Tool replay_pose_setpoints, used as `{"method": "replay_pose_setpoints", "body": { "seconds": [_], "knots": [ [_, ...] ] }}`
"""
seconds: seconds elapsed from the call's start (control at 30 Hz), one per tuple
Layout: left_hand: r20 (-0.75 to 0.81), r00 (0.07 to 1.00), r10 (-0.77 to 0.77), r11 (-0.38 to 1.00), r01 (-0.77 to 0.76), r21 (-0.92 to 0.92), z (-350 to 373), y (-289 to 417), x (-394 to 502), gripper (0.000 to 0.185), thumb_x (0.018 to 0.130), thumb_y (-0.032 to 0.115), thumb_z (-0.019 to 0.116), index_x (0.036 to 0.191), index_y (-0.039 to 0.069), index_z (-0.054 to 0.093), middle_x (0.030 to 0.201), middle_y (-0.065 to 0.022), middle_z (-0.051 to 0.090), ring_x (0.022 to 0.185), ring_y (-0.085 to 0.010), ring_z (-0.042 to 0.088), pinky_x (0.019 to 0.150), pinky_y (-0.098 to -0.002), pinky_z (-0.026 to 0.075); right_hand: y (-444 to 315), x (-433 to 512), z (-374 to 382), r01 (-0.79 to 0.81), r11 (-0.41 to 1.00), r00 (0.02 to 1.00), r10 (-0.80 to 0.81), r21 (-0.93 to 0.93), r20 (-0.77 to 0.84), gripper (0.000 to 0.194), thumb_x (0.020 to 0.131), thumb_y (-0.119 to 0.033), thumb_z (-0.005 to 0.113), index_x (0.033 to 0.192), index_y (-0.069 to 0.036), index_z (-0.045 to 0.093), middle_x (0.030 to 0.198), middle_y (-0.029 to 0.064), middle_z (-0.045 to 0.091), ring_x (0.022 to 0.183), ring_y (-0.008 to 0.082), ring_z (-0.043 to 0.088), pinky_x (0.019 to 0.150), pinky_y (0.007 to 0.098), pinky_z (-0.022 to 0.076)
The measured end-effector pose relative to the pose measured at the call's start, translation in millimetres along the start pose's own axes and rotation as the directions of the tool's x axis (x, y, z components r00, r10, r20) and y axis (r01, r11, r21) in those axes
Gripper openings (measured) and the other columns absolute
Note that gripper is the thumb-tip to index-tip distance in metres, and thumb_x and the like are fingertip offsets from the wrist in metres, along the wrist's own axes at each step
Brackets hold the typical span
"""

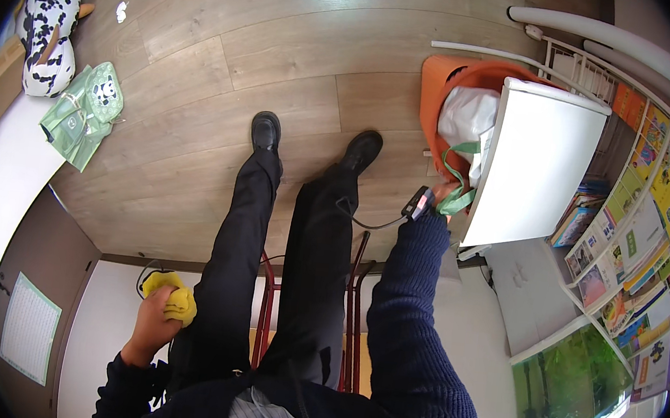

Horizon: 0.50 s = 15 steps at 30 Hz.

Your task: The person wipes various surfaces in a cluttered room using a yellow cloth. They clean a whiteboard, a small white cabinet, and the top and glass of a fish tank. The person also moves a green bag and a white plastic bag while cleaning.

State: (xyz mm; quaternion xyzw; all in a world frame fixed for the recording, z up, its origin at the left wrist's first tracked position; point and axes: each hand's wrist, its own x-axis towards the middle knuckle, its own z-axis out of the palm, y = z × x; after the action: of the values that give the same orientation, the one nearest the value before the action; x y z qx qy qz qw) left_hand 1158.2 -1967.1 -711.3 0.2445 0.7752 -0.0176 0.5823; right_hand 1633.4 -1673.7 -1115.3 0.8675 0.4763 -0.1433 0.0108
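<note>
My left hand (155,319) grips a bunched yellow cloth (179,306) beside my left thigh. At the right, my right hand (444,192) reaches to the edge of an orange bin (432,97). Green straps (457,203) loop against that hand, partly covering it, and its fingers are too hidden to show whether they hold them. A small black device (416,202) with a cable sits at my right wrist. Inside the bin lies a white plastic bag (468,116).
A white flat panel (542,163) overhangs the bin's right side. Beyond it stands a wire rack of booklets (632,240) and a fish tank (574,381). At left, a green panda bag (85,112) and a spotted plush toy (51,26) lie on the wooden floor (279,38). Red metal legs (264,318) show behind me.
</note>
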Motion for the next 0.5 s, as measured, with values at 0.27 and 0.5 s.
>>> {"method": "replay_pose_setpoints", "body": {
  "seconds": [0.27,0.5],
  "knots": [
    [-0.014,1.0,0.016,0.999,-0.016,-0.034,-6.6,-13.0,-2.0,0.04,0.066,0.001,0.06,0.105,0.0,0.059,0.096,-0.0217,0.065,0.094,-0.0442,0.061,0.082,-0.0442,0.051,-4.8,-36.6,4.7,-0.363,0.913,0.927,0.373,0.185,-0.024,0.043,0.085,-0.015,0.06,0.127,-0.006,0.059,0.13,0.0162,0.059,0.121,0.034,0.055,0.107,0.0539,0.0344],
    [-0.009,0.996,0.085,0.996,-0.086,-0.02,-4.1,-17.7,0.7,0.042,0.067,0.001,0.059,0.108,0.0,0.058,0.098,-0.0214,0.065,0.096,-0.0448,0.06,0.084,-0.0448,0.051,-154.1,-121.7,-27.4,0.824,0.55,0.562,-0.823,-0.132,0.079,0.05,0.084,-0.015,0.057,0.134,-0.011,0.057,0.145,0.0146,0.05,0.135,0.0299,0.045,0.113,0.0552,0.0265]
  ]
}}
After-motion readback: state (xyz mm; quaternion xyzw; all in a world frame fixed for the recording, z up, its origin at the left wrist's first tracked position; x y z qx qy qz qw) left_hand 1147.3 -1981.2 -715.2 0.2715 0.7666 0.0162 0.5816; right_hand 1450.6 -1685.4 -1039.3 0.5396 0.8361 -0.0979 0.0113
